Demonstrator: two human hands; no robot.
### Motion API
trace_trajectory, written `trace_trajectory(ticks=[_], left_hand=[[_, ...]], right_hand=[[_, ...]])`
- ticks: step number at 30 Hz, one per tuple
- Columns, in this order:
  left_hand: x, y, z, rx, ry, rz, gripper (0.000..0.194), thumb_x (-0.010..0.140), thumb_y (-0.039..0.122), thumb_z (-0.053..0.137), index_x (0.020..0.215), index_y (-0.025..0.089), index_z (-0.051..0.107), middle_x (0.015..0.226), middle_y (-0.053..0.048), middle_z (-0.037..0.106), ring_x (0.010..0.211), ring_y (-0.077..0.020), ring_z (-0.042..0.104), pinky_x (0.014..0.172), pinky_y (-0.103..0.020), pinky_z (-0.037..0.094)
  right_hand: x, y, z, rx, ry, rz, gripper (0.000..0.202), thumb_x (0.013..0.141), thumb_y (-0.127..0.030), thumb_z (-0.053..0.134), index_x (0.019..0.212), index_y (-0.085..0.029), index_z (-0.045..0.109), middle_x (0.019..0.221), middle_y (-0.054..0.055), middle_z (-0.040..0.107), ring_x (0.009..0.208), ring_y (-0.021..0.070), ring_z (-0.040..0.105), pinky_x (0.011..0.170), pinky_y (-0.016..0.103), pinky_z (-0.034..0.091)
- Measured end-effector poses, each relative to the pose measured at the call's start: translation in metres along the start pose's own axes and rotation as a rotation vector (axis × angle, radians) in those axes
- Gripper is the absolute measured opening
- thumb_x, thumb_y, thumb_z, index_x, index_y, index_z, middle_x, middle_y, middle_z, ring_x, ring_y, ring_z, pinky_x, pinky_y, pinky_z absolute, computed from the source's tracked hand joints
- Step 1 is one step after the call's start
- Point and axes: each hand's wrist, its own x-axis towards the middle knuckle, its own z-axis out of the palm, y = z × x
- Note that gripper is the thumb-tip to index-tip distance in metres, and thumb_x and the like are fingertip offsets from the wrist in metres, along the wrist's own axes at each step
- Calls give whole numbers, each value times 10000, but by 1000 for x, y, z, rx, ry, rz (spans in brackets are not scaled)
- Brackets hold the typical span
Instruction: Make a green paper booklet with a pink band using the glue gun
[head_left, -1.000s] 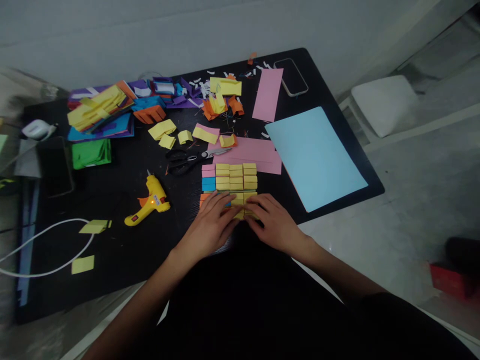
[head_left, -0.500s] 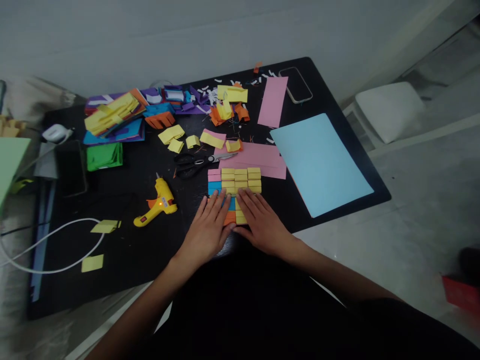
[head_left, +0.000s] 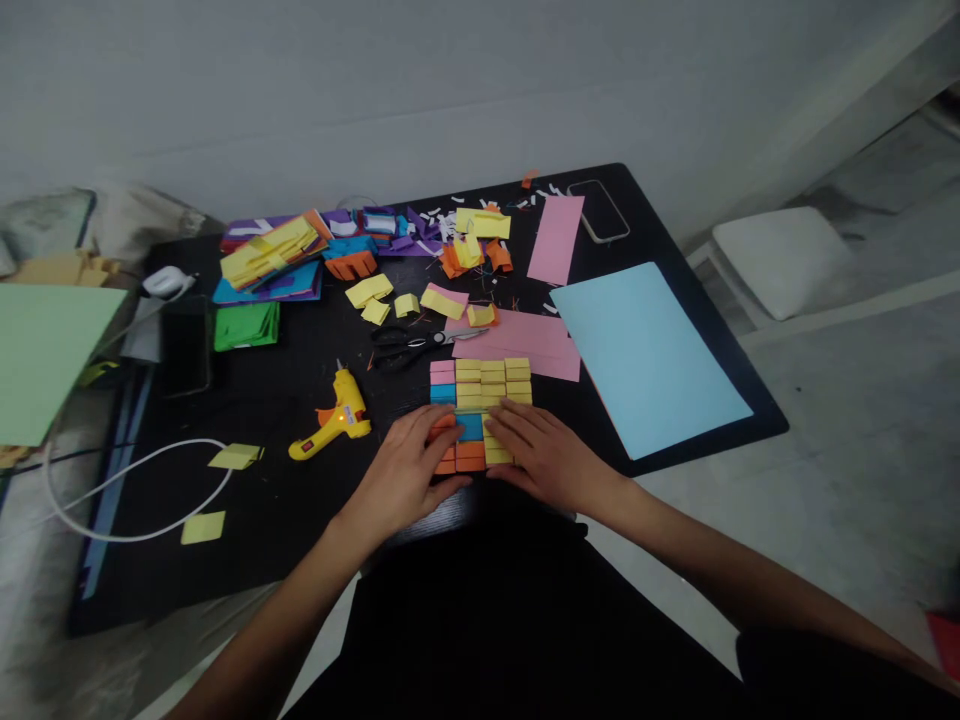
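While both hands lie flat with fingers stretched out and slightly spread, neither grips anything: the left hand [head_left: 409,468] presses its fingertips on the near left corner of the folded-paper block panel [head_left: 480,400], and the right hand [head_left: 541,452] covers the panel's near right corner. The panel lies flat on the black surface [head_left: 300,510], partly under both hands and reaching away from them. Its long axis runs from the hands toward the far edge of the surface, with rows of small blocks lying crosswise. Most blocks are yellow; pink, blue and orange ones sit along the left side and between the two hands. An exact count of blocks cannot be made, since the hands hide some.

Just beyond the panel lies one pair of scissors [head_left: 409,343], blades toward the right. Left of the left hand lies one yellow glue gun [head_left: 335,422], nozzle pointing away, a small light glowing on its body. Beyond the right hand, to its right, rests one light blue sheet [head_left: 645,355], and two pink strips [head_left: 556,238] lie past the panel, one of them touching it. One phone [head_left: 598,210] sits at the far edge. A heap of coloured paper scraps [head_left: 277,262] lies far to the left, with a white cable [head_left: 135,500] looping nearer.
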Motion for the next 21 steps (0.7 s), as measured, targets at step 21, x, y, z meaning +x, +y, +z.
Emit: trace_trajectory(ticks=[21], left_hand=[[82,-32,-42,-163,7,-457,517,1106,489,345,875,201,707,771,-57,715,738,-222,678,672,-324,468]], right_hand=[[35,40,-27,290,265,287,319,984,-319,651,1293,-241,658,1232,101,761,1125,292,734,981,501,611]])
